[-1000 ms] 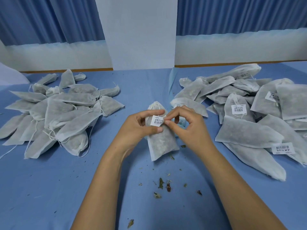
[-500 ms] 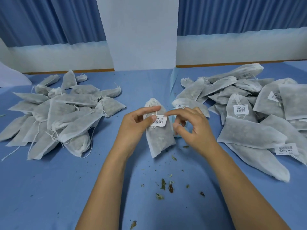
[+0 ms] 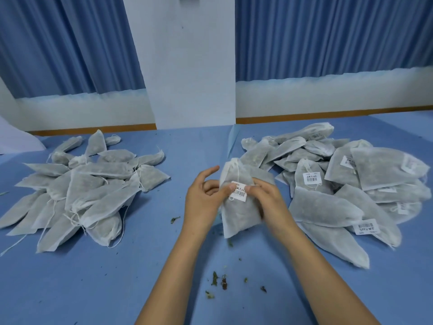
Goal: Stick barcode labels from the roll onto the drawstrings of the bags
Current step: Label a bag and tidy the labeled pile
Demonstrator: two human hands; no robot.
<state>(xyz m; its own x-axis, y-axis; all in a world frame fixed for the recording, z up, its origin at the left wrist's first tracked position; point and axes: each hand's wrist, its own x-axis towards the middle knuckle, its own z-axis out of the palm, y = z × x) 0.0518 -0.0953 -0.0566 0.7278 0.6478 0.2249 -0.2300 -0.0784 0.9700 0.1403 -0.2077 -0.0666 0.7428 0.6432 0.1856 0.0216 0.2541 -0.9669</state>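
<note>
Above the middle of the blue table (image 3: 140, 277), between an unlabelled pile (image 3: 89, 188) and a labelled pile (image 3: 339, 184), a greyish-white bag (image 3: 239, 214) of dried herbs hangs nearly upright, its white barcode label (image 3: 239, 194) pinched by the left hand (image 3: 206, 200) while the right hand (image 3: 267, 200) grips the bag, thumb on the label.

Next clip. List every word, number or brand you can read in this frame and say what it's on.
No text is legible.
Label on the middle bag: barcode plus a row of characters, blurred.
Right pile: labels show barcodes and small print, too small to read.
Left pile: no labels visible.
</note>
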